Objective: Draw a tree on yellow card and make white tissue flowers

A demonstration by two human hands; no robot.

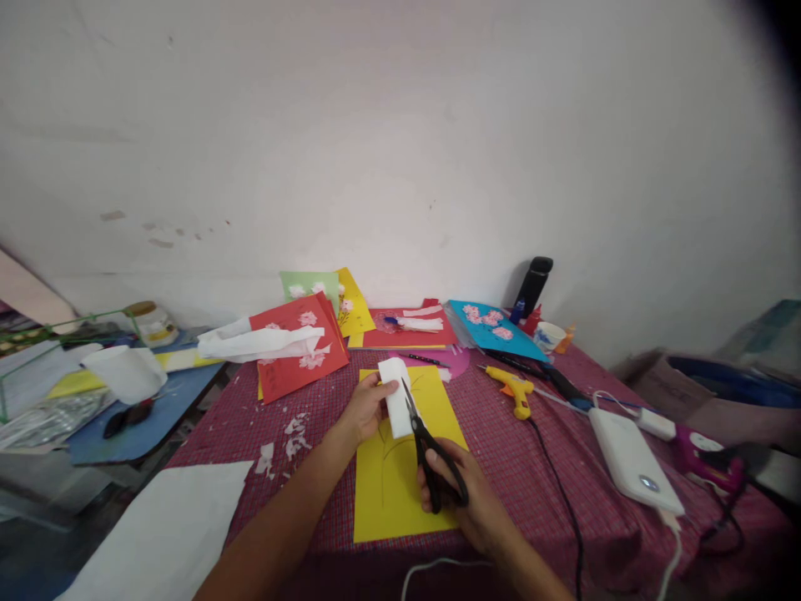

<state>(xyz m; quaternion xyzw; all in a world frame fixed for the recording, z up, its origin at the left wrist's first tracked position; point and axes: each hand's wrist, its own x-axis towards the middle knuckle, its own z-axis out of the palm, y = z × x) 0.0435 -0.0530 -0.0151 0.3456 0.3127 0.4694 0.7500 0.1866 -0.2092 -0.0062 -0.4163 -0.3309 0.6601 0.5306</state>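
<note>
My left hand (pixel 369 404) pinches a folded strip of white tissue paper (pixel 396 411) by its upper left side. In my right hand (pixel 464 492) are black-handled scissors (pixel 426 442), fingers through the loops. Their blades point up and away from me and lie over the right part of the tissue strip; whether they are cutting into it I cannot tell. Both hands are above a yellow sheet (pixel 400 509) with thin curved pencil lines drawn on it. The sheet lies on a red checked tablecloth (pixel 300 501).
Red cards (pixel 284 380) with tissue flowers lie left, a blue card (pixel 513 335) right. A yellow glue gun (pixel 516 391) and a white power bank (pixel 635 459) with cables sit right. White scraps (pixel 297 434) and a white sheet (pixel 168 526) are at left.
</note>
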